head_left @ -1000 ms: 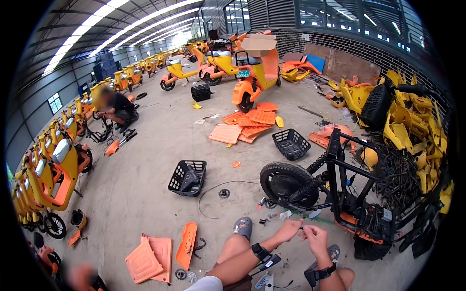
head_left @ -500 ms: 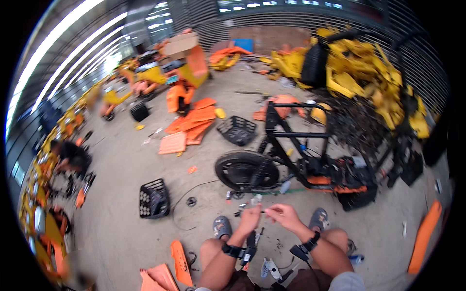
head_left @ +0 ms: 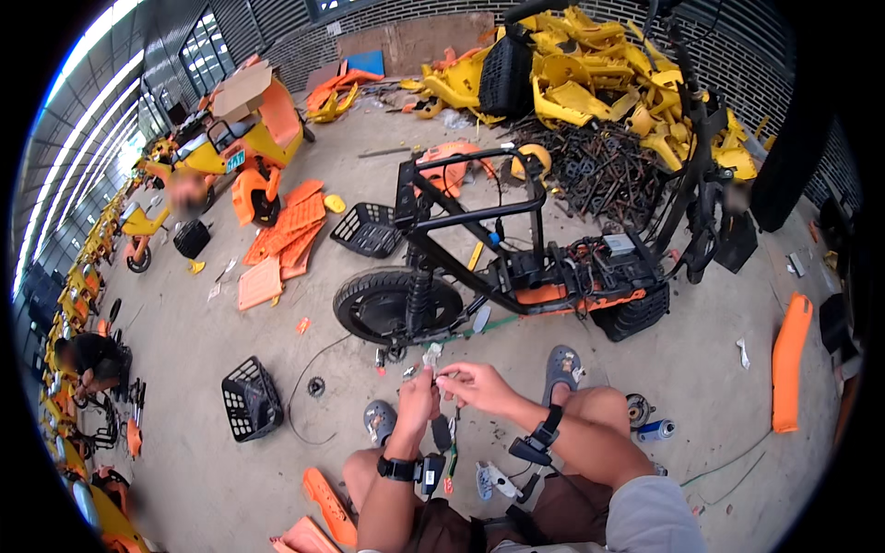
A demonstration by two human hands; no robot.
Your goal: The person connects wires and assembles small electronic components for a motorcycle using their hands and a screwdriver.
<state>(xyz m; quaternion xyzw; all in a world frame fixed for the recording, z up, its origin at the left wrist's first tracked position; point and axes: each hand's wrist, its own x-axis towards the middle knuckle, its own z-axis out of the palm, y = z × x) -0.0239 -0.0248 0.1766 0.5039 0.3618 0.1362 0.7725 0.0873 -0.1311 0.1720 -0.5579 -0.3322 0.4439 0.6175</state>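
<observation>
Four black baskets show around you on the concrete floor: the nearest basket (head_left: 241, 403), to your left, holds a dark object (head_left: 267, 405) too shadowed to identify; a second basket (head_left: 369, 241), beyond the rear wheel (head_left: 373, 309), shows its slotted sides; a third basket (head_left: 507, 78) is upended against a heap of yellow panels (head_left: 576, 78); and a fourth basket (head_left: 192, 238) sits near a yellow-and-orange scooter (head_left: 251, 149) topped by a cardboard box (head_left: 241, 90). In front of your bent knees, between your fingertips, is a small dark piece (head_left: 437, 379), mostly covered by your fingers, its full shape and length impossible to read. Your left hand (head_left: 418, 404), held upright, pinches it from one side; your right hand (head_left: 479, 385), reaching in from the other, pinches it too, the fingertips of both hands close together. Counted nearby: one stripped black scooter frame (head_left: 472, 281) standing ahead of you, that single rear wheel mounted at its left end; two grey clogs (head_left: 562, 369) on your feet; two black wrist straps (head_left: 398, 468); one blue-and-white can (head_left: 656, 430) lying by your right leg; one toothed ring (head_left: 316, 386); one long orange panel (head_left: 791, 364) at right; and one co-worker (head_left: 97, 358), crouched at far left
</observation>
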